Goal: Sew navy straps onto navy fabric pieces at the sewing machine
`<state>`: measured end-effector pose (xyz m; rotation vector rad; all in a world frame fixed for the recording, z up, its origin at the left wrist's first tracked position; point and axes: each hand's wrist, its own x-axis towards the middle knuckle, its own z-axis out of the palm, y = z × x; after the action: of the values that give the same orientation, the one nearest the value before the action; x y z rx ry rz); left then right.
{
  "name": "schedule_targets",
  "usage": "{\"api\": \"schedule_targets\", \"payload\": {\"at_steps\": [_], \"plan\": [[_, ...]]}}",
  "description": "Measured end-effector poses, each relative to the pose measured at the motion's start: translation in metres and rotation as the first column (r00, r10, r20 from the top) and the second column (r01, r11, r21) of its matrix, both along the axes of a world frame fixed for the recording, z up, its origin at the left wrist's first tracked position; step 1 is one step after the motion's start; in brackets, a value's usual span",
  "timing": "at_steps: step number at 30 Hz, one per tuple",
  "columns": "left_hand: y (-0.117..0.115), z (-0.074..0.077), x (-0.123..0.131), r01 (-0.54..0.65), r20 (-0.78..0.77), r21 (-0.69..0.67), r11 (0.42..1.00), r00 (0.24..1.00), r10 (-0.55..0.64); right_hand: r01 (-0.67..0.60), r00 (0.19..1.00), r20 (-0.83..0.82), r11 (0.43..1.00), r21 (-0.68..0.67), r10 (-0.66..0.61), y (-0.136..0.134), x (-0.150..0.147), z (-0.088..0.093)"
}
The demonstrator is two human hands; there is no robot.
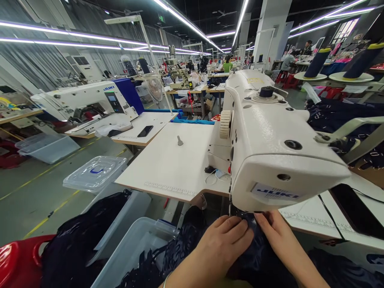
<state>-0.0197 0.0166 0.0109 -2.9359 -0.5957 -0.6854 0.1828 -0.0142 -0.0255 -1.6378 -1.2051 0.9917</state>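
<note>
A white sewing machine (288, 160) stands in front of me, its head overhanging the work spot. Just below it, my left hand (223, 244) has its fingers bent and pressed together on dark navy fabric (250, 244). To the right, my right hand (274, 230) pinches the same fabric near the machine head, with thumb and forefinger close to its edge. The fabric hangs down toward my lap between the hands. The needle area is mostly hidden beneath the machine head.
A white table (168, 160) with a small grey metal piece (180, 141) extends left. Plastic bins (141, 244), a clear lid (95, 173) and a red stool (21, 260) are at lower left. A dark phone (358, 210) lies at right.
</note>
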Motion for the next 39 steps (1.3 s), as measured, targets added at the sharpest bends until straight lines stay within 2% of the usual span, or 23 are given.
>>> {"api": "schedule_targets", "payload": {"at_steps": [3, 6, 10, 14, 20, 24, 31, 39], "plan": [[-0.002, 0.000, 0.002, -0.015, -0.035, 0.015, 1.000, 0.999, 0.015, 0.046, 0.999, 0.002, 0.998, 0.033, -0.046, 0.000, -0.004, 0.000], [-0.007, -0.009, 0.006, -0.065, -0.035, 0.075, 0.995, 0.997, 0.068, 0.073, 0.992, 0.102, 0.996, 0.055, -0.078, 0.010, -0.002, 0.004], [-0.014, -0.019, 0.014, -0.150, 0.000, 0.188, 0.971, 0.988, 0.153, 0.000, 0.979, 0.202, 0.989, 0.147, -0.030, 0.033, 0.003, 0.015], [-0.018, -0.019, 0.020, -0.177, -0.053, 0.242, 0.954, 0.979, 0.195, -0.039, 0.975, 0.224, 0.973, 0.229, -0.013, 0.050, 0.004, 0.018], [-0.022, -0.017, 0.029, -0.243, -0.040, 0.262, 0.934, 0.964, 0.262, -0.061, 0.968, 0.249, 0.975, 0.214, 0.006, 0.056, 0.003, 0.012], [-0.023, -0.018, 0.036, -0.276, 0.008, 0.259, 0.925, 0.959, 0.284, -0.071, 0.964, 0.264, 0.964, 0.255, 0.002, 0.056, 0.007, 0.005], [-0.027, -0.021, 0.045, -0.343, 0.100, 0.280, 0.897, 0.939, 0.328, -0.128, 0.937, 0.345, 0.867, 0.482, -0.054, 0.061, 0.014, -0.010], [-0.028, -0.021, 0.047, -0.354, 0.073, 0.298, 0.887, 0.935, 0.348, -0.123, 0.927, 0.363, 0.841, 0.526, -0.091, 0.061, 0.017, -0.020]]}}
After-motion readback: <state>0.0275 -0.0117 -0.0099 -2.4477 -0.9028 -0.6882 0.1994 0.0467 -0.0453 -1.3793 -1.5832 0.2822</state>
